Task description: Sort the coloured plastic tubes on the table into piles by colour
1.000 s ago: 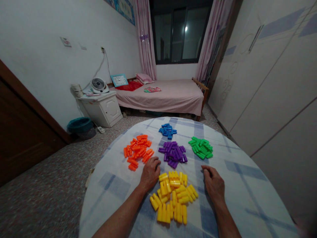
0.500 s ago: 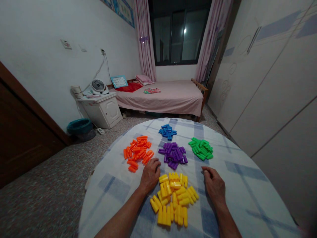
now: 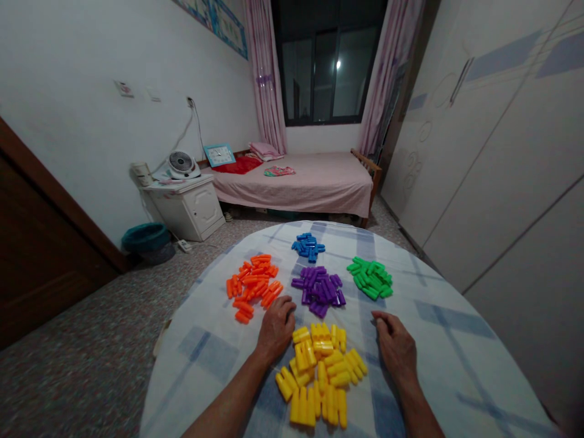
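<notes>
My left hand (image 3: 277,327) rests on the tablecloth, its fingers loosely bent and apart, with nothing visible in them. It lies between the orange plastic pieces (image 3: 255,281) and the yellow plastic pieces (image 3: 323,366), close to both piles. To the right of the yellow pile, my right hand (image 3: 396,344) also lies on the cloth. Its index finger points inward, the other fingers are partly hidden, and no object shows in it. Purple pieces (image 3: 320,289) sit in the middle, green pieces (image 3: 370,277) at the right and blue pieces (image 3: 308,247) farthest away. Many pieces look like short joined tubes.
The round table has a checked cloth (image 3: 201,389). Beyond it stand a bed (image 3: 310,182) and a white cabinet (image 3: 196,207) with a fan (image 3: 182,163) on top. A bin (image 3: 148,240) is on the floor at left; a wardrobe (image 3: 497,140) lines the right.
The view has tilted slightly, so the table and piles appear a little lower. Both hands and the piles keep their places on the cloth.
</notes>
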The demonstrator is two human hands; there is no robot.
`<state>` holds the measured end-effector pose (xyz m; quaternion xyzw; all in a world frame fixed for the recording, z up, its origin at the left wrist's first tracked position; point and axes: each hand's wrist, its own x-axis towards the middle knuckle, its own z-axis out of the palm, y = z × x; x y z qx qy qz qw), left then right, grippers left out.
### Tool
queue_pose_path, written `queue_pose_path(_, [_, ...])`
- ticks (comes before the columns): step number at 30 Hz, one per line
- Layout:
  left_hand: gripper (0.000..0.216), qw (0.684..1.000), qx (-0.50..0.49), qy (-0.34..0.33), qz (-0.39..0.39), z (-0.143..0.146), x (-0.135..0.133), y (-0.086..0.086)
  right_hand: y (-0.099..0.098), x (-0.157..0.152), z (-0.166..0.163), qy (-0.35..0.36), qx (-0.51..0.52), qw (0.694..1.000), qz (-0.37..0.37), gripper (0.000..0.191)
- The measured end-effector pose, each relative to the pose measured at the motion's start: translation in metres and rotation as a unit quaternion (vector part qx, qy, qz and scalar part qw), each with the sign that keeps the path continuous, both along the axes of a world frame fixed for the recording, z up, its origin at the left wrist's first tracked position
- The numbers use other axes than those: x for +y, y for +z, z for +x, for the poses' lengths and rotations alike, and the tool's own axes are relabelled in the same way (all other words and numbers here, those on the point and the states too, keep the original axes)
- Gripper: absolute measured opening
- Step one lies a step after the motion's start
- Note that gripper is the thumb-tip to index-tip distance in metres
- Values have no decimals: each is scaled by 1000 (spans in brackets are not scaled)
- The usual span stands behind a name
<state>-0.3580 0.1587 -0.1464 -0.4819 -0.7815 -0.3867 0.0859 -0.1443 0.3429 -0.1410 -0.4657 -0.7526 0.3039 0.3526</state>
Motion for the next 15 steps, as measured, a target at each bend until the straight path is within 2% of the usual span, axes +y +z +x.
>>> queue_pose_path(15, [22,1000,11,2,12,-1,1,-4,-5,3,1,10,-16,1000,-3,39])
